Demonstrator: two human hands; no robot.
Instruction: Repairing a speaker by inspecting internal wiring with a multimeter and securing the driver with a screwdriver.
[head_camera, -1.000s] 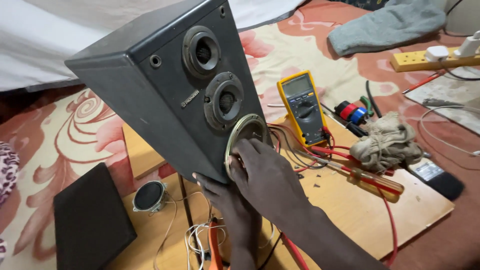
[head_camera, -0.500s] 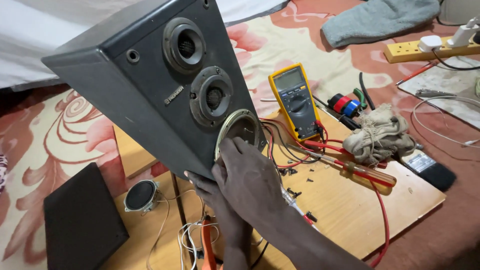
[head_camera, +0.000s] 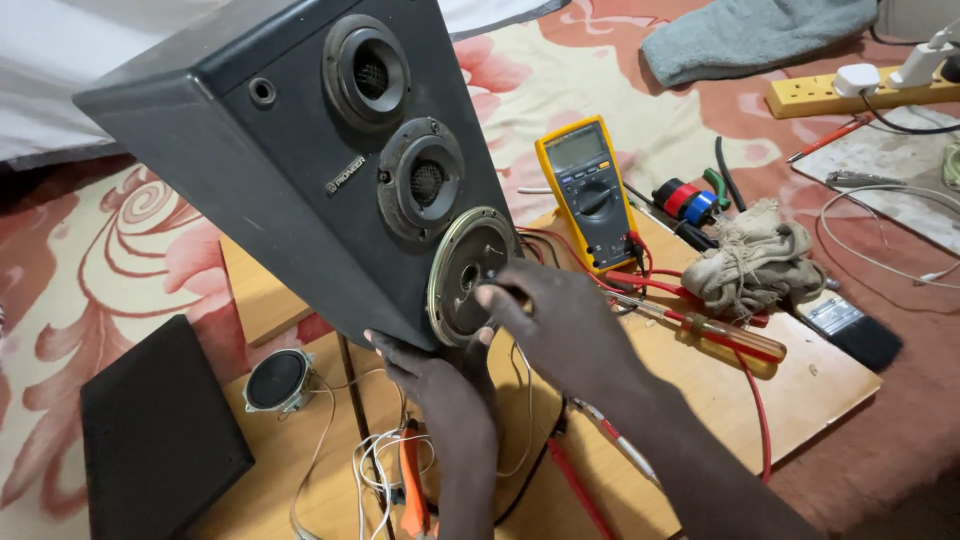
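Note:
A black speaker cabinet (head_camera: 250, 180) stands tilted on a wooden board (head_camera: 700, 400). Two small round drivers sit in its front face. A larger round driver with a pale metal rim (head_camera: 470, 275) hangs at the cabinet's lowest opening. My left hand (head_camera: 435, 380) grips the cabinet's bottom corner from below. My right hand (head_camera: 560, 325) rests against the large driver, its fingertips pinched at the driver's middle. Whether something small is between those fingertips I cannot tell.
A yellow multimeter (head_camera: 585, 190) with red leads lies behind my right hand. An orange-handled screwdriver (head_camera: 725, 335), a bundled rag (head_camera: 755, 260) and a brush (head_camera: 850, 330) lie right. A loose small speaker (head_camera: 275, 380), white wires, orange pliers (head_camera: 412, 480) and a black panel (head_camera: 160, 440) lie left. A power strip (head_camera: 860, 90) sits far right.
My right hand has drawn back from covering the large driver, so its face now shows. The cabinet appears more upright and closer in view.

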